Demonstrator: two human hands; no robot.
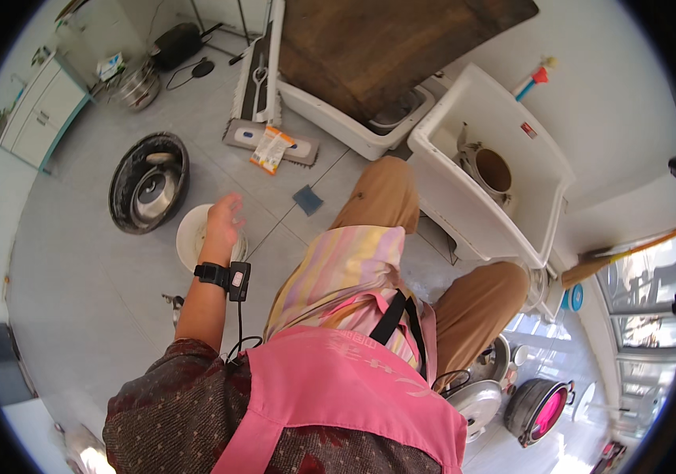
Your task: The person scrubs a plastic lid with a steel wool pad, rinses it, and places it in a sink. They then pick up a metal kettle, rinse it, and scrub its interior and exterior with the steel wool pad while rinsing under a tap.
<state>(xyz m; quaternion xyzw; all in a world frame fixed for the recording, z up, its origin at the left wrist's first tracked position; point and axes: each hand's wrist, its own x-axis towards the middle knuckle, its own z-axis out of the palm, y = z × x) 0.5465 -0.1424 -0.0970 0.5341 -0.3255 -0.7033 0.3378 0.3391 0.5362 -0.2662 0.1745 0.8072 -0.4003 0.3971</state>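
My left hand (pixel 226 218) is over the rim of a white bowl (pixel 189 238) on the grey tiled floor. Its fingers look slightly curled and apart, with nothing visible between them. A black strap with a small device (pixel 238 281) sits on that wrist, and a cable runs from it. My right hand is out of view. Beyond the bowl stands a black basin (pixel 122 198) holding a metal bowl (pixel 156 194). A blue cloth or scouring pad (pixel 308 200) lies on the floor between the bowl and my knee.
A white sink (pixel 539 219) at the right holds a metal pot (pixel 469 157). An orange-and-white packet (pixel 271 149) rests on a flat mop head (pixel 243 133). A brown board (pixel 391 47) covers part of another white tub (pixel 332 121). Pots, including a black one (pixel 521 409), stand at lower right.
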